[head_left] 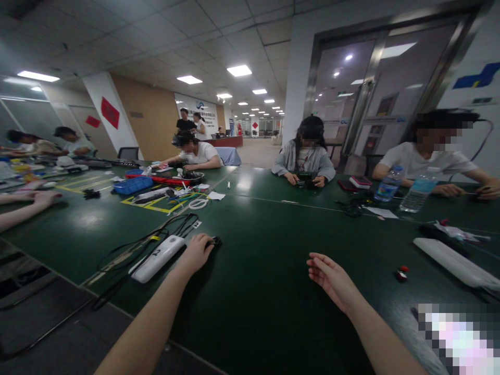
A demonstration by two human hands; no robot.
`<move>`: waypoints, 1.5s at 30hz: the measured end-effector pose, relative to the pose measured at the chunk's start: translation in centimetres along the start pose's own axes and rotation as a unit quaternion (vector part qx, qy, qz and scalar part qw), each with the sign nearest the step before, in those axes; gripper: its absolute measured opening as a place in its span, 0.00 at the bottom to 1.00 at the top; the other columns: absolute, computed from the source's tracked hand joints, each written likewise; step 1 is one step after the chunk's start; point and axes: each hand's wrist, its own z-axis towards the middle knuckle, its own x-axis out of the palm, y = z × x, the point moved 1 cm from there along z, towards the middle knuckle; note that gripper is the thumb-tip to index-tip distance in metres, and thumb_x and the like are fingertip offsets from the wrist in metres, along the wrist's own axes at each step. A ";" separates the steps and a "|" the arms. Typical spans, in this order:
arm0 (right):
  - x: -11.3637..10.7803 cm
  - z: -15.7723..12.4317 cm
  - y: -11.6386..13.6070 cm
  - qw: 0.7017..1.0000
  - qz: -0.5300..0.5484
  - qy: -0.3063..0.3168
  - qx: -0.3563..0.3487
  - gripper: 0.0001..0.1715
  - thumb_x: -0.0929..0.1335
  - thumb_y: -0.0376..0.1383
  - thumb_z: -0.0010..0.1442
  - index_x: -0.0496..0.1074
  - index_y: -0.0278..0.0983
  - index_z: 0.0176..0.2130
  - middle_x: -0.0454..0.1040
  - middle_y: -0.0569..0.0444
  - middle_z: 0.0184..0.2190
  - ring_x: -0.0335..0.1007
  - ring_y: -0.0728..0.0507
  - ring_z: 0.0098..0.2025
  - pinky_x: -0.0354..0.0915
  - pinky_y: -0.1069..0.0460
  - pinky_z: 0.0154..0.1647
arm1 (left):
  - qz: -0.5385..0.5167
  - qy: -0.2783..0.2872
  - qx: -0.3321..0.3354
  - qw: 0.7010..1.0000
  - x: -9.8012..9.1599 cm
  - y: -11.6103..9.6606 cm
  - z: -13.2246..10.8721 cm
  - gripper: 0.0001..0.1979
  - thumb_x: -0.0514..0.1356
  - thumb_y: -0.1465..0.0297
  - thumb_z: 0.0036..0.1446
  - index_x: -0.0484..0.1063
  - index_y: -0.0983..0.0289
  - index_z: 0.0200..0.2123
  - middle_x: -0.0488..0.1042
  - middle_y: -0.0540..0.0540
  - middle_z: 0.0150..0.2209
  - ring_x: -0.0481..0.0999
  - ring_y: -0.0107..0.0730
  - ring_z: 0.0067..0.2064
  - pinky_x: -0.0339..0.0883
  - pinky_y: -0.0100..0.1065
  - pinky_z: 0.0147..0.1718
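Small black object: a small, dark, lumpy object (216, 241) on the tabletop, a little left of the middle of the frame; blurred, so its material and exact shape cannot be told.
Left hand: the wearer's bare left hand (198, 251), reaching in from the lower left, has its fingertips at the near side of the small black object; whether they grasp it or only touch it, I cannot tell.
Right hand: the wearer's bare right hand (332, 281), right of centre, holds nothing; its fingers are together and gently curved, palm turned toward the left of the frame.
Step in hand: it looks like one-handed contact with the small black object, either a pick-up or a setting-down; a single view does not settle which.
Next move: lifting would seem to call for a firm fingertip pinch, letting go for a clean opening; the right hand is free to help.
White power strip: a long white plastic strip marked 2 (158, 259), just left of the left hand, with thin black cables (135, 249) beside it.
Red-and-black piece: a small red-and-black piece (401, 273), right of the right hand.
Tabletop: a wide, dark green, glossy surface (258, 307) across the lower frame.
Farther out: a blue plastic bin (135, 185) at middle left; a person in a pale striped top (307, 153), upper right of centre; two clear plastic bottles (420, 191) farther right.
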 end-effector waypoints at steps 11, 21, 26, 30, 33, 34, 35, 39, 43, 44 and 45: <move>0.1 0.0 0.2 1.000 -0.009 -0.008 0.004 0.09 0.66 0.33 0.52 0.69 0.37 0.37 0.73 0.54 0.28 0.70 0.48 0.30 0.68 0.54 0.32 | -0.001 -0.007 -0.024 1.000 -0.3 -0.3 -0.1 0.12 0.52 0.65 0.53 0.68 0.63 0.39 0.68 0.55 0.39 0.65 0.36 0.43 0.58 0.37 0.46; -0.4 0.2 -0.1 1.000 -0.011 0.010 0.002 0.11 0.67 0.35 0.52 0.69 0.38 0.38 0.73 0.54 0.30 0.70 0.47 0.31 0.69 0.53 0.32 | 0.006 0.042 -0.064 0.997 -0.2 -1.2 0.1 0.12 0.51 0.70 0.53 0.68 0.64 0.40 0.71 0.56 0.39 0.67 0.37 0.44 0.59 0.36 0.45; -0.1 0.0 0.1 1.000 -0.007 0.004 0.003 0.09 0.66 0.34 0.52 0.69 0.38 0.37 0.73 0.54 0.29 0.70 0.48 0.31 0.68 0.54 0.32 | -0.009 0.047 -0.078 0.996 -0.4 -1.2 0.1 0.13 0.51 0.72 0.52 0.65 0.63 0.43 0.71 0.55 0.38 0.68 0.35 0.42 0.59 0.33 0.44; 0.0 -0.1 0.1 1.000 -0.007 0.002 0.006 0.09 0.66 0.33 0.53 0.69 0.37 0.37 0.73 0.55 0.28 0.69 0.49 0.30 0.68 0.54 0.32 | -0.020 0.052 -0.114 0.992 -0.4 -1.3 0.1 0.12 0.52 0.73 0.51 0.62 0.62 0.41 0.70 0.53 0.34 0.70 0.33 0.38 0.60 0.31 0.38; 0.0 -0.1 0.1 1.000 -0.008 0.004 0.005 0.09 0.66 0.34 0.52 0.69 0.37 0.38 0.73 0.55 0.29 0.70 0.49 0.31 0.68 0.54 0.32 | -0.006 0.057 -0.137 0.989 -0.5 -1.3 0.2 0.06 0.52 0.71 0.52 0.62 0.63 0.35 0.70 0.54 0.33 0.70 0.34 0.36 0.60 0.31 0.35; 0.0 -0.1 0.1 1.000 -0.009 0.006 0.005 0.10 0.66 0.34 0.52 0.69 0.37 0.38 0.73 0.55 0.29 0.70 0.48 0.31 0.68 0.54 0.33 | 0.002 0.059 -0.139 0.989 -0.5 -1.2 0.2 0.04 0.52 0.71 0.52 0.62 0.62 0.33 0.70 0.54 0.33 0.70 0.34 0.36 0.60 0.31 0.35; 0.0 -0.1 0.1 1.000 -0.009 0.006 0.003 0.10 0.66 0.34 0.52 0.69 0.37 0.38 0.73 0.55 0.29 0.70 0.48 0.31 0.68 0.54 0.32 | 0.007 0.062 -0.137 0.989 -0.5 -1.2 0.3 0.03 0.52 0.71 0.52 0.62 0.62 0.32 0.70 0.54 0.33 0.70 0.34 0.37 0.60 0.31 0.35; 0.1 -0.2 0.2 1.000 -0.012 -0.006 0.006 0.09 0.66 0.33 0.53 0.69 0.37 0.38 0.73 0.55 0.28 0.69 0.49 0.30 0.68 0.54 0.32 | 0.009 0.065 -0.125 0.990 -0.4 -1.0 0.4 0.02 0.51 0.71 0.52 0.62 0.62 0.31 0.70 0.54 0.34 0.70 0.35 0.38 0.60 0.31 0.36; -0.1 -0.1 0.2 1.000 -0.007 0.007 0.001 0.11 0.67 0.34 0.51 0.69 0.38 0.38 0.73 0.54 0.29 0.70 0.48 0.31 0.68 0.54 0.33 | -0.009 0.049 -0.115 0.992 0.1 -0.5 0.2 0.04 0.51 0.70 0.52 0.63 0.62 0.32 0.71 0.54 0.34 0.70 0.35 0.38 0.61 0.32 0.37; -0.1 0.0 0.1 1.000 -0.005 0.010 -0.001 0.11 0.67 0.34 0.51 0.69 0.38 0.38 0.73 0.54 0.29 0.70 0.48 0.31 0.68 0.54 0.33 | -0.020 0.042 -0.115 0.992 0.2 -0.4 0.2 0.05 0.51 0.71 0.52 0.62 0.62 0.34 0.71 0.54 0.34 0.70 0.34 0.38 0.61 0.32 0.37; -0.2 0.1 0.0 1.000 -0.003 0.012 -0.001 0.12 0.68 0.35 0.50 0.69 0.38 0.38 0.73 0.54 0.30 0.70 0.48 0.32 0.68 0.53 0.33 | -0.032 0.033 -0.116 0.992 0.3 -0.2 0.1 0.06 0.51 0.71 0.52 0.62 0.62 0.36 0.71 0.53 0.34 0.71 0.34 0.37 0.62 0.32 0.37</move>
